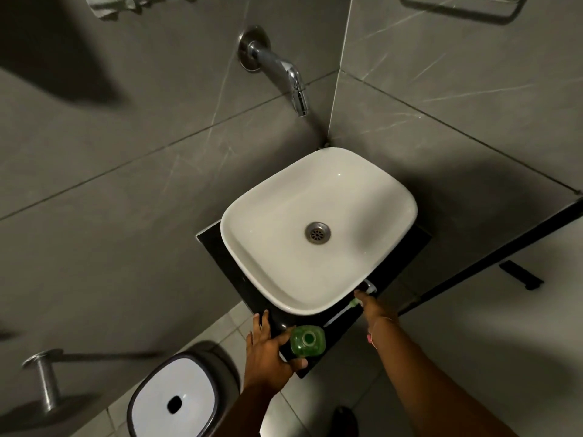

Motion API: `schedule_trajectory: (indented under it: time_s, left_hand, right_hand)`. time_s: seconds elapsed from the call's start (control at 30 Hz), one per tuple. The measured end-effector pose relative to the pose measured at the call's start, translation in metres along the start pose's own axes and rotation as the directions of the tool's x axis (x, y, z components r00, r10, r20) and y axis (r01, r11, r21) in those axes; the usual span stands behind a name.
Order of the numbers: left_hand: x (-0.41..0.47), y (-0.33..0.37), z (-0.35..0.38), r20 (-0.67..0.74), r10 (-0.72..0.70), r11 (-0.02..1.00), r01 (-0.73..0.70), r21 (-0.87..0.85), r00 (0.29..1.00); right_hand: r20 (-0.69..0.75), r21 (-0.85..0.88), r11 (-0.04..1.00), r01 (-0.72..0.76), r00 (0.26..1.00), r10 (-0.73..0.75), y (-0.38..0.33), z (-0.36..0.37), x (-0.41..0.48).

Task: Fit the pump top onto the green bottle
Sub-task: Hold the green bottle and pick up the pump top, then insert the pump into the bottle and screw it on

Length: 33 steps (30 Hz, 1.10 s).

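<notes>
The green bottle (307,341) stands upright on the near corner of the black counter (252,294), low in the middle of the frame. Its long axis points up toward the camera, so its open round neck shows from above. It is of clear green plastic with rounded shoulders; no label or writing can be read on it.

The left hand (268,348) is half closed around the left side of the bottle, thumb under it in the frame, the other fingers spread along the counter edge. The pump top (356,298) lies on the counter to the upper right of the bottle, just beside the basin: a silvery head, a small green collar, and a thin pale tube that runs toward the bottle. The right hand (373,307) reaches to it and the fingertips touch the collar part; whether they already pinch it, I cannot tell.

The basin (394,197) is white, glossy, a rounded rectangle with a metal drain (317,233). A chrome tap (284,70) comes out of the grey veined wall tiles above. At lower left stands a bin (176,402) with a white lid
</notes>
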<state>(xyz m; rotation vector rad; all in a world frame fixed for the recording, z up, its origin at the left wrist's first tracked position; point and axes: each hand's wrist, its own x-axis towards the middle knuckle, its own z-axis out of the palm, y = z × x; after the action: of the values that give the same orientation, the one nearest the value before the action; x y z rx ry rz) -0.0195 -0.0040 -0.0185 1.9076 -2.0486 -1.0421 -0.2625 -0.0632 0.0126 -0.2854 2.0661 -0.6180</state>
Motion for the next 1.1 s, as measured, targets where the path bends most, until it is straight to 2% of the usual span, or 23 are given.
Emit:
schedule_trajectory:
  time_s: [0.1, 0.23, 0.37, 0.47, 0.57, 0.63, 0.7, 0.83, 0.97, 1.1]
  left_hand:
    - [0.000, 0.000, 0.001, -0.039, 0.008, 1.000, -0.009, -0.017, 0.999]
    - [-0.001, 0.000, 0.004, -0.051, 0.032, 0.999, -0.031, 0.021, 0.998]
    - [-0.004, -0.001, 0.004, -0.046, 0.041, 0.999, -0.040, 0.031, 0.998]
    - [-0.004, -0.001, 0.002, -0.059, 0.044, 0.999, -0.043, 0.022, 0.997]
    - [-0.003, -0.001, 0.002, -0.059, 0.048, 0.998, -0.046, 0.030, 0.997]
    - [-0.002, -0.002, 0.003, -0.060, 0.043, 0.999, -0.041, 0.032, 0.997]
    - [-0.001, -0.003, 0.005, -0.071, 0.040, 0.999, -0.038, 0.034, 0.997]
    - [-0.001, -0.006, 0.009, -0.098, 0.047, 0.998, -0.042, 0.054, 0.994]
    - [0.000, -0.008, 0.011, -0.098, 0.047, 0.996, -0.039, 0.084, 0.994]
    - [0.001, -0.008, 0.010, -0.103, 0.057, 0.993, -0.046, 0.111, 0.993]
  right_hand:
    - [-0.125, 0.132, 0.980, 0.146, 0.984, -0.129, 0.017, -0.015, -0.028]
    - [-0.269, 0.220, 0.867, 0.447, 0.882, -0.387, 0.036, -0.030, -0.100]
    - [-0.324, 0.058, 0.753, 0.656, 0.726, -0.607, 0.038, -0.026, -0.144]
    - [-0.340, -0.034, 0.684, 0.729, 0.635, -0.694, 0.044, -0.012, -0.147]
    - [-0.329, -0.107, 0.560, 0.822, 0.502, -0.800, 0.054, 0.006, -0.139]
    - [-0.316, -0.165, 0.517, 0.840, 0.452, -0.834, 0.061, 0.018, -0.131]
    - [-0.274, -0.242, 0.514, 0.823, 0.451, -0.850, 0.069, 0.029, -0.124]
    - [-0.132, -0.383, 0.513, 0.768, 0.505, -0.853, 0.082, 0.045, -0.116]
    - [-0.047, -0.383, 0.542, 0.748, 0.570, -0.820, 0.083, 0.043, -0.114]
    - [0.001, -0.352, 0.512, 0.784, 0.547, -0.837, 0.074, 0.041, -0.115]
